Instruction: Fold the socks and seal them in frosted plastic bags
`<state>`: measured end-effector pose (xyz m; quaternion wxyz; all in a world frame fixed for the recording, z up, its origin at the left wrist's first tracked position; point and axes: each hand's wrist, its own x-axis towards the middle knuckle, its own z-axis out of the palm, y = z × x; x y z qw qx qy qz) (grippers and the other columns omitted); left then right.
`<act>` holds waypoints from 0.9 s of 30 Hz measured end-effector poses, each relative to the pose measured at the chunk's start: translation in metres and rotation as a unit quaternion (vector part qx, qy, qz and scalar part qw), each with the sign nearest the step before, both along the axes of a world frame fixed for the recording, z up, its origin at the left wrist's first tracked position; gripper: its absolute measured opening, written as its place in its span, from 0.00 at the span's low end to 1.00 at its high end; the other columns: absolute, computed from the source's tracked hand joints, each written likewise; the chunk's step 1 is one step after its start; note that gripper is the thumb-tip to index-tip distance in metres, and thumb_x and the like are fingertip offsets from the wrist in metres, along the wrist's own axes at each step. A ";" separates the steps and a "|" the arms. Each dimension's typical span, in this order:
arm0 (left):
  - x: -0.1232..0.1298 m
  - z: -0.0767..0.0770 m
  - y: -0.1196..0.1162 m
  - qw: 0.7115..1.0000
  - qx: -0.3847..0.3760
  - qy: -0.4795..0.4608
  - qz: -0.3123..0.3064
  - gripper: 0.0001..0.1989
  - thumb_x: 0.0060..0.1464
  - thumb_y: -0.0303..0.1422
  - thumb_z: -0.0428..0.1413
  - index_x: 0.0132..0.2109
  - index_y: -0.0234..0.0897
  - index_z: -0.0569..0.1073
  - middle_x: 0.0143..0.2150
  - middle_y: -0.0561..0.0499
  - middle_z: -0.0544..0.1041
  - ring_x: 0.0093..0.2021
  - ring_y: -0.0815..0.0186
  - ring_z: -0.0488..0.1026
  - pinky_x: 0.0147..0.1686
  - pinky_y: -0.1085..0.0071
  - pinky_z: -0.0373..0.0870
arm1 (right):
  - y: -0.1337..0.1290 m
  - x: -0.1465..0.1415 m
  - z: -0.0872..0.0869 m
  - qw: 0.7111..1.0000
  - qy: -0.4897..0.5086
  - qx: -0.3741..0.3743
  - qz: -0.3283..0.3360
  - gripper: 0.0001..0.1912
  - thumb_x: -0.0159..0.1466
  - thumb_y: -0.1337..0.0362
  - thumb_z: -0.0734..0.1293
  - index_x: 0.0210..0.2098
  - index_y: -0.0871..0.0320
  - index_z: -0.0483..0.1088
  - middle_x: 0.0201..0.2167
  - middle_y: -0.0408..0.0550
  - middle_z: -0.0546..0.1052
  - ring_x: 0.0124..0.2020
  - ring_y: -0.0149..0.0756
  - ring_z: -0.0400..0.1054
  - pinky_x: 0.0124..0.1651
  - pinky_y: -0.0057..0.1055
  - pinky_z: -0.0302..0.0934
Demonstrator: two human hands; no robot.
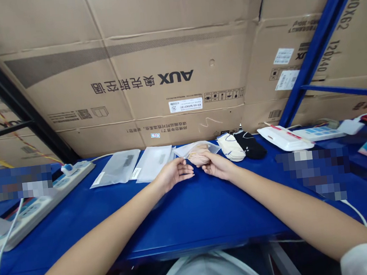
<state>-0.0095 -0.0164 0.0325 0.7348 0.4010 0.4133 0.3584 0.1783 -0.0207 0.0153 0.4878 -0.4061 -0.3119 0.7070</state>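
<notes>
A beige fabric item (198, 156), possibly a thin sock, lies bunched on a translucent plastic bag (185, 150) at the back of the blue table. My right hand (214, 165) grips its near edge between fingers and thumb. My left hand (174, 174) is open, palm turned inward, with its fingertips close to the beige fabric and holding nothing. Two more translucent bags (116, 168) (153, 163) lie flat to the left. A rolled white sock (230, 147) and a black sock (250, 145) lie to the right of my right hand.
Power strips (36, 205) (317, 133) lie at both ends of the blue table (185, 216), with white cables trailing off. A white plastic package (282, 138) sits at back right. Stacked cardboard boxes (163, 69) and a blue shelf post (318, 44) stand behind.
</notes>
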 end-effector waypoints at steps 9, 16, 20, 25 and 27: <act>0.005 0.000 -0.001 0.996 -0.050 -0.003 0.067 0.18 0.66 0.33 0.48 0.26 0.36 0.65 0.21 0.51 0.73 0.20 0.72 0.71 0.28 0.75 0.74 | -0.002 -0.004 0.005 0.999 0.031 -0.027 -0.007 0.10 0.70 0.65 0.60 0.35 0.62 0.70 0.20 0.45 0.76 0.16 0.26 0.70 0.20 0.18 0.68; 0.011 0.001 -0.009 0.996 -0.042 -0.030 0.069 0.16 0.64 0.32 0.53 0.26 0.36 0.66 0.21 0.53 0.72 0.19 0.76 0.69 0.23 0.81 0.70 | -0.003 -0.006 0.005 0.998 0.056 -0.026 -0.027 0.09 0.70 0.68 0.60 0.36 0.63 0.70 0.22 0.46 0.77 0.18 0.26 0.71 0.23 0.18 0.69; 0.012 -0.001 -0.008 0.992 -0.078 -0.031 0.093 0.18 0.67 0.38 0.49 0.28 0.36 0.65 0.20 0.53 0.72 0.19 0.74 0.70 0.22 0.81 0.70 | -0.003 -0.006 0.006 0.998 0.052 -0.038 -0.026 0.11 0.71 0.66 0.58 0.38 0.64 0.70 0.22 0.46 0.76 0.18 0.26 0.71 0.22 0.19 0.69; 0.012 -0.003 -0.004 0.994 -0.054 -0.037 0.090 0.14 0.65 0.27 0.48 0.28 0.34 0.67 0.21 0.54 0.70 0.18 0.77 0.67 0.22 0.82 0.68 | -0.002 -0.005 0.007 0.997 0.069 -0.024 -0.036 0.08 0.70 0.69 0.59 0.40 0.63 0.69 0.24 0.46 0.77 0.19 0.27 0.71 0.22 0.19 0.70; 0.013 -0.003 -0.005 0.995 -0.026 -0.035 0.092 0.14 0.63 0.26 0.49 0.28 0.34 0.67 0.21 0.55 0.70 0.18 0.77 0.66 0.21 0.81 0.67 | 0.000 -0.005 0.008 0.995 0.076 -0.012 -0.057 0.07 0.70 0.69 0.60 0.41 0.63 0.70 0.25 0.46 0.77 0.20 0.26 0.72 0.23 0.18 0.70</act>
